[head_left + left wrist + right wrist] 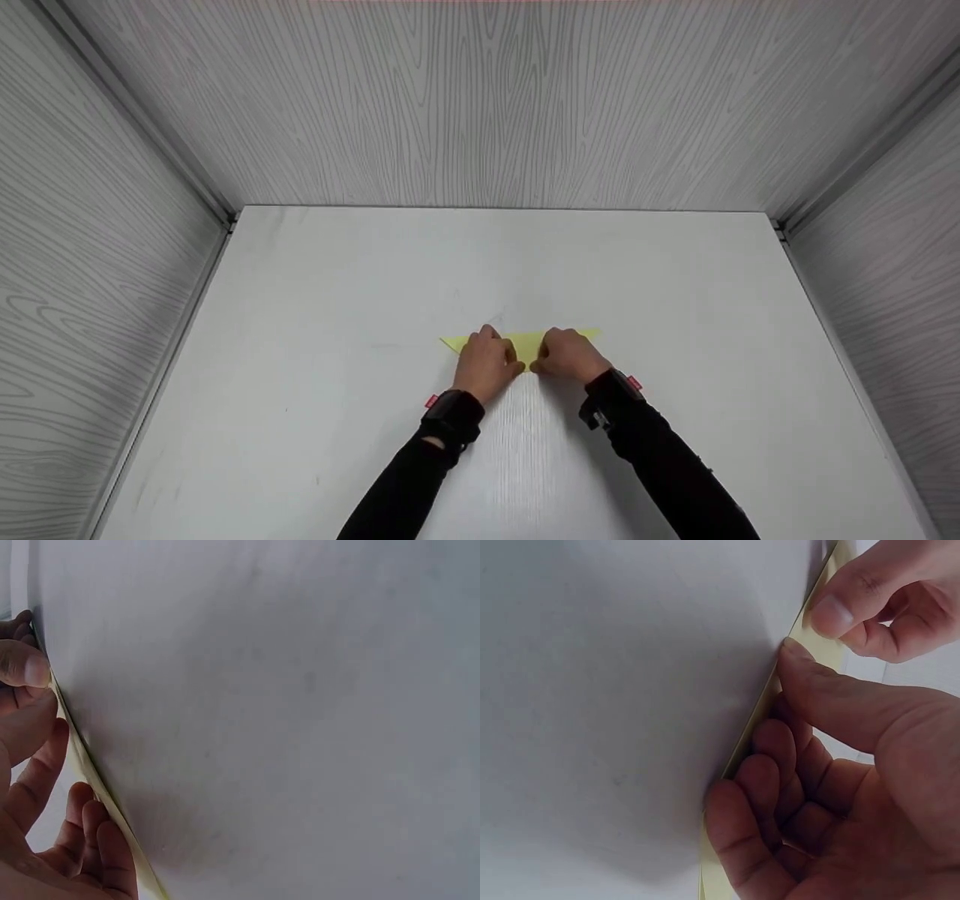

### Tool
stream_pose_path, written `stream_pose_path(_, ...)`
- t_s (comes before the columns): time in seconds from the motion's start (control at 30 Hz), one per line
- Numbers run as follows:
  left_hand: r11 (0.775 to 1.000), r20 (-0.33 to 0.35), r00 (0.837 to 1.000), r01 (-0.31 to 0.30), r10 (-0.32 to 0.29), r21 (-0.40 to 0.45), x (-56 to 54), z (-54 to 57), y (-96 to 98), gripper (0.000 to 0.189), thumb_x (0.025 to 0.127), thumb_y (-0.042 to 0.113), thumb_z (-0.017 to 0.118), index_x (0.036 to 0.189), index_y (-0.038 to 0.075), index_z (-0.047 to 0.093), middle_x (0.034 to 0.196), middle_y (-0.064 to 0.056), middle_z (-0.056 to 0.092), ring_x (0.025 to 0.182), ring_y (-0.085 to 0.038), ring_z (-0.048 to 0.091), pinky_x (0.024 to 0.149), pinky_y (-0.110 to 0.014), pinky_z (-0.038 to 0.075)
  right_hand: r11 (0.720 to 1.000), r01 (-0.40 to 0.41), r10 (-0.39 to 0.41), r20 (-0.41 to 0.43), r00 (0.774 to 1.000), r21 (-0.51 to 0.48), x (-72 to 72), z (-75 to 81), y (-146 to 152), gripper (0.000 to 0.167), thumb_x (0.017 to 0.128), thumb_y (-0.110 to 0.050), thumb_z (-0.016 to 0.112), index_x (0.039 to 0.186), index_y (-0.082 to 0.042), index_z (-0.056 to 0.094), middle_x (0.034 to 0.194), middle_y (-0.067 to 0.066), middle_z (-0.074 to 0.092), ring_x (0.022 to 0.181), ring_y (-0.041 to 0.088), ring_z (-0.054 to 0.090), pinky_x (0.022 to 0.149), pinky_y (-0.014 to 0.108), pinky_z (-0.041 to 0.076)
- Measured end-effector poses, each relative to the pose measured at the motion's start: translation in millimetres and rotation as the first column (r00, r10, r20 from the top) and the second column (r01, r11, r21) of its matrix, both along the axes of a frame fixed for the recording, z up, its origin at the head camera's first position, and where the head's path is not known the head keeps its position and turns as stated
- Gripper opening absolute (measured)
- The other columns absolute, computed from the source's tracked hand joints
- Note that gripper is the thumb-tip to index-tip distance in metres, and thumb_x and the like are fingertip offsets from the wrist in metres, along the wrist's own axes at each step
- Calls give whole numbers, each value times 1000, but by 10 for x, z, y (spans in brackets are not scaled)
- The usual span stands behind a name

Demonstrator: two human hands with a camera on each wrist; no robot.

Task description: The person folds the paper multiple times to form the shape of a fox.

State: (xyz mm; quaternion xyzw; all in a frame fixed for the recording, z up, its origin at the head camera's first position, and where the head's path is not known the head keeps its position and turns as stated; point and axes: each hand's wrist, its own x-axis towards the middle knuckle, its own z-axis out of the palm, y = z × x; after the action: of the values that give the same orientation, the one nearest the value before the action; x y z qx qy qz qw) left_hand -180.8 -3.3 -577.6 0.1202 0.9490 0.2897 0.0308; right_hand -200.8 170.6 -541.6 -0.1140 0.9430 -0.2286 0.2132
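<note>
A sheet of yellow paper (529, 346), folded into a wide, flat shape with pointed ends, lies on the white tabletop in the head view. My left hand (487, 364) holds its left part, thumb near the paper's front edge and fingers over the top. On the other side my right hand (568, 356) pinches the paper, its fingers curled and its thumb tip close to the left thumb. The right wrist view shows the right thumb (832, 694) along the edge of the yellow paper (825, 641). Both hands hide much of the sheet.
The white tabletop (315, 300) stretches around the hands. Grey wood-grain panels rise at the back (480, 105), on the left (82, 285) and on the right (892, 262). Both forearms wear black sleeves and wrist straps.
</note>
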Motion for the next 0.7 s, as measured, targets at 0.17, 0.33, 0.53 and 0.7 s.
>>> stream_pose_path(0.17, 1000, -14, 1000, -13, 13, -6, -17, -13, 21, 21, 84, 27, 86, 78, 11, 74, 93, -5, 55, 87, -25, 53, 77, -38, 47, 1000, 6, -6, 4, 1000, -4, -9, 27, -6, 27, 89, -14, 77, 66, -7, 65, 59, -6, 46, 56, 12, 39, 54, 27, 32)
stream_pose_path(0.33, 1000, 1, 1000, 4, -4, -23, -41, 23, 17, 21, 83, 25, 88, 80, 10, 75, 93, -7, 55, 88, -26, 54, 78, -39, 47, 1000, 6, -6, 16, 1000, 8, -21, 32, -17, 26, 90, -14, 77, 68, -7, 66, 60, -6, 47, 57, 12, 40, 54, 28, 33)
stream_pose_path(0.53, 1000, 49, 999, 23, -22, -7, -53, 62, -34, 20, 83, 21, 88, 79, 8, 74, 92, -6, 54, 89, -26, 53, 79, -38, 47, 1000, -23, 23, -12, 1000, 1, -18, 27, -11, 39, 90, -14, 77, 60, -13, 52, 57, -7, 39, 55, 11, 36, 54, 27, 30)
stream_pose_path(0.7, 999, 74, 997, 34, -34, -5, -48, 71, -124, 19, 83, 19, 88, 78, 7, 74, 93, -6, 54, 89, -25, 53, 82, -39, 48, 1000, -26, 26, -20, 999, 2, -1, 26, 1, 41, 91, -14, 77, 60, -14, 51, 57, -6, 39, 55, 11, 36, 55, 27, 29)
